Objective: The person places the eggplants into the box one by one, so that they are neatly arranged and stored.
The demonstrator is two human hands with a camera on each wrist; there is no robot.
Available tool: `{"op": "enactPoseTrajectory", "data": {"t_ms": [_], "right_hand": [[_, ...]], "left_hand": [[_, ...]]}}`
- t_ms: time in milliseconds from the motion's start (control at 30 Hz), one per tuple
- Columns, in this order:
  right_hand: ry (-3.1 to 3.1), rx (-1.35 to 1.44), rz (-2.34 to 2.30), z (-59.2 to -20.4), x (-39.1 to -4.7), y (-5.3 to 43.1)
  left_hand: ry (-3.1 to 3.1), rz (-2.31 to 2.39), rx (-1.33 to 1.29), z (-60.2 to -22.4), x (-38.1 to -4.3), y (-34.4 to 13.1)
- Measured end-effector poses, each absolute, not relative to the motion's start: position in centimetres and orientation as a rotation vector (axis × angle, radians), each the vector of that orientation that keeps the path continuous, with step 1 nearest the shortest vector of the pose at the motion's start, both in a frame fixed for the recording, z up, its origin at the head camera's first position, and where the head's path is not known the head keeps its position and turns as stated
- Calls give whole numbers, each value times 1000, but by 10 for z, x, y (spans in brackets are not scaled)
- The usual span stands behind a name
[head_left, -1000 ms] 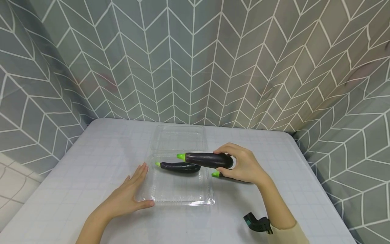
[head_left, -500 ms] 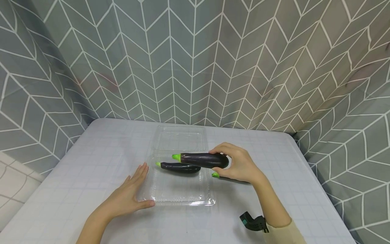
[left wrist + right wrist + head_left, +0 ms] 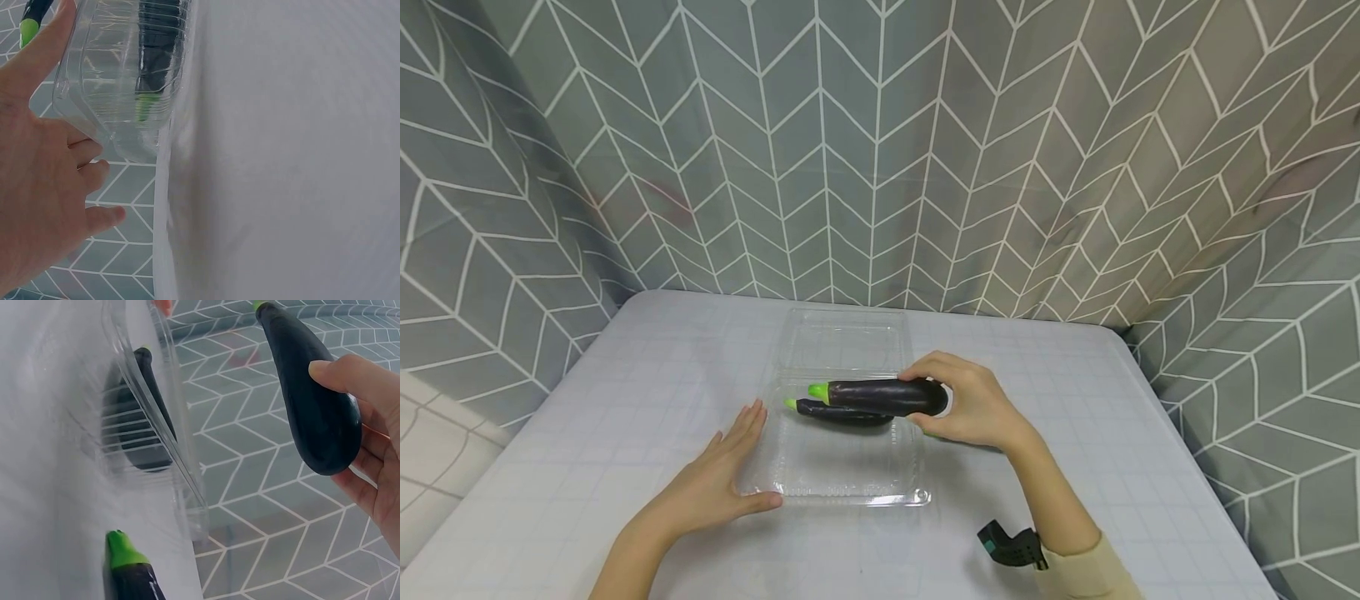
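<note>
My right hand [image 3: 970, 402] grips the thick end of a dark eggplant [image 3: 880, 394] by thumb and fingers, its green stem pointing left. In the right wrist view this eggplant [image 3: 312, 394] is held above the clear plastic container [image 3: 181, 481]. Inside the open container [image 3: 842, 475] lies another eggplant [image 3: 827, 412], partly overlapped by the held one in the head view. My left hand [image 3: 722, 483] has its fingers spread along the container's left side, thumb at the front corner. In the left wrist view, the left hand [image 3: 50, 169] touches the container wall [image 3: 94, 106].
The container's lid [image 3: 842, 337] is folded back flat behind it. A third eggplant [image 3: 134, 575] lies on the white table [image 3: 587, 400] right of the container, mostly hidden under my right hand in the head view. A patterned curtain [image 3: 850, 167] surrounds the table.
My right hand has moved left with the eggplant, which now sits farther over the container and overlaps the one inside. The left hand has stayed in place.
</note>
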State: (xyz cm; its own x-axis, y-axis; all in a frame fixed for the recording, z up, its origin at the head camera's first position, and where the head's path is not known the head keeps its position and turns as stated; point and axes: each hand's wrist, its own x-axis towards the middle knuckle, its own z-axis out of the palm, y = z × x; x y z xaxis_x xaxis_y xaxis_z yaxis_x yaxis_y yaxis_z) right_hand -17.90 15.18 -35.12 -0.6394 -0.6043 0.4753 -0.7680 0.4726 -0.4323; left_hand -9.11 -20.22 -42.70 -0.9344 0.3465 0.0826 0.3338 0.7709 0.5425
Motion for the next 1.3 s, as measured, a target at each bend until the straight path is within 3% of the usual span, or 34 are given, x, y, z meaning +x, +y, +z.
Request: {"op": "enactPoseTrajectory", "data": {"t_ms": [1300], "right_hand": [[-2514,1250,828,-395,-174,107]], "left_hand": [[2935,889,582,-429,-92,-203]]}}
